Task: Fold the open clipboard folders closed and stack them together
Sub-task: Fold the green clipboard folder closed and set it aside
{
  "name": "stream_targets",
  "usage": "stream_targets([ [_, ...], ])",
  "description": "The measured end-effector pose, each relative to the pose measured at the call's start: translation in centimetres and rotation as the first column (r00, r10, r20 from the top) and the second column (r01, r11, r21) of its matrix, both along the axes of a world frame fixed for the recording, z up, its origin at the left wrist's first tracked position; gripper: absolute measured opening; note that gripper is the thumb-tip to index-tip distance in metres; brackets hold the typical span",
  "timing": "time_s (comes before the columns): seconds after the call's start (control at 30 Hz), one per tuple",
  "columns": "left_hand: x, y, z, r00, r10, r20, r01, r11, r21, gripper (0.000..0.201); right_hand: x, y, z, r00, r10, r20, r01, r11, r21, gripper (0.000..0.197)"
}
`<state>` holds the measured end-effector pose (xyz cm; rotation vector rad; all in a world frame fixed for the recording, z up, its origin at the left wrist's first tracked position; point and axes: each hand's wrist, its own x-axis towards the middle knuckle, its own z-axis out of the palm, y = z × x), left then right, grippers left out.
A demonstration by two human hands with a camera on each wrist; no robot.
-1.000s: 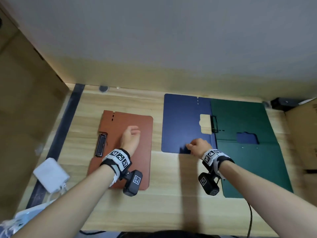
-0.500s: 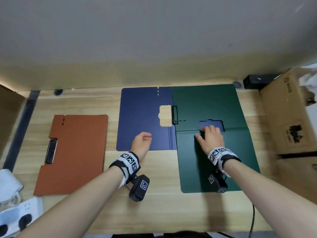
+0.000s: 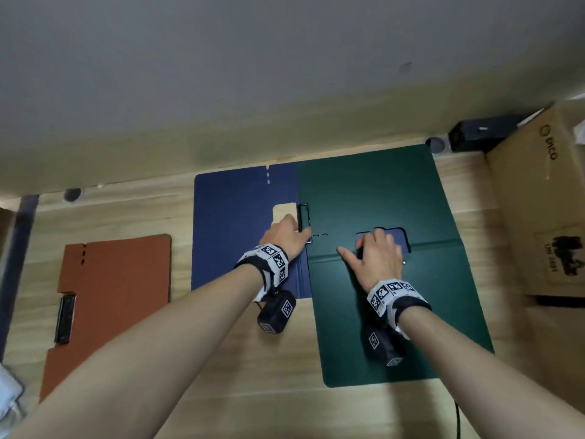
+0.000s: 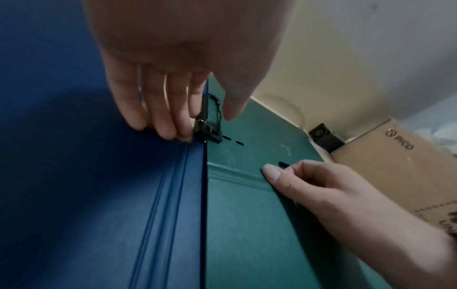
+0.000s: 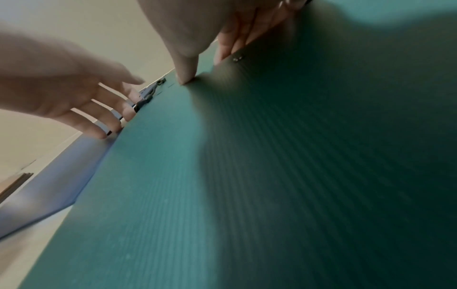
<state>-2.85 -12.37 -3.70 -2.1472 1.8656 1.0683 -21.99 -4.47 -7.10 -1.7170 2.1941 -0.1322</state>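
An open dark green folder (image 3: pixel 380 191) lies at the centre right, its left edge over an open blue folder (image 3: pixel 237 229). A closed orange folder (image 3: pixel 114 296) lies apart at the left. My left hand (image 3: pixel 294 229) straddles the green folder's black clip (image 3: pixel 304 217): straight fingers (image 4: pixel 170 125) touch the blue folder, the thumb lies over the green. My right hand (image 3: pixel 364 245) pinches the green folder's near panel (image 5: pixel 272 176) at its cutout edge, with the thumb (image 5: pixel 185 76) on top by the crease and the fingers curled into the cutout.
A cardboard box (image 3: pixel 538 201) stands right against the green folder's right side. A black device (image 3: pixel 481 134) sits at the back right by the wall. White plugs (image 3: pixel 9 394) lie at the near left. Bare wooden desk (image 3: pixel 253 375) lies in front.
My left hand has left the orange folder, crossed the blue one and reached the black clip. My right hand has moved from the blue folder to the green folder's cutout.
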Motion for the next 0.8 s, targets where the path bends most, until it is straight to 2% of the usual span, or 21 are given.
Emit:
stream_targets([
  [0.17, -1.0, -1.9, -1.2, 0.956, -0.170, 0.240, 0.189, 0.980, -0.058, 0.052, -0.5, -0.6, -0.7, 0.992, -0.060, 0.109, 0.056, 0.998, 0.034, 0.045],
  [0.23, -1.3, -1.9, -1.1, 0.922, -0.243, 0.301, 0.284, 0.954, -0.101, 0.051, -0.6, -0.7, -0.8, 0.989, -0.068, 0.128, 0.065, 0.997, 0.029, 0.044],
  [0.33, -1.6, -1.9, -0.5, 0.869, -0.333, 0.365, 0.399, 0.909, -0.122, 0.039, -0.6, -0.6, -1.0, 0.983, -0.084, 0.164, 0.081, 0.996, 0.024, 0.043],
  [0.43, -1.2, -1.5, -0.4, 0.787, -0.467, 0.402, 0.532, 0.844, -0.061, 0.016, -0.8, -0.3, -1.0, 0.975, -0.101, 0.196, 0.103, 0.995, 0.003, 0.042],
  [0.53, -0.7, -1.7, -0.1, 0.829, -0.453, 0.328, 0.489, 0.872, -0.032, 0.026, -0.9, 0.5, -0.6, 0.981, -0.073, 0.178, 0.073, 0.997, 0.005, 0.041],
  [0.6, -0.6, -2.1, 0.5, 0.902, -0.356, 0.246, 0.367, 0.930, -0.001, 0.038, -1.1, 1.1, 0.0, 0.982, -0.058, 0.182, 0.059, 0.998, -0.001, 0.040],
  [0.67, -0.2, -2.1, 0.9, 0.951, -0.261, 0.163, 0.256, 0.965, 0.053, 0.040, -1.6, 1.7, 1.0, 0.976, -0.053, 0.210, 0.053, 0.999, 0.003, 0.039],
  [0.73, 0.6, -1.3, 1.5, 0.960, -0.237, 0.153, 0.233, 0.972, 0.040, 0.041, -2.1, 2.3, 2.0, 0.977, -0.020, 0.213, 0.019, 1.000, 0.007, 0.040],
  [0.8, 1.3, 0.1, 2.3, 0.961, -0.231, 0.151, 0.239, 0.970, -0.034, 0.034, -2.2, 2.8, 2.9, 0.978, 0.050, 0.203, -0.049, 0.999, -0.008, 0.041],
])
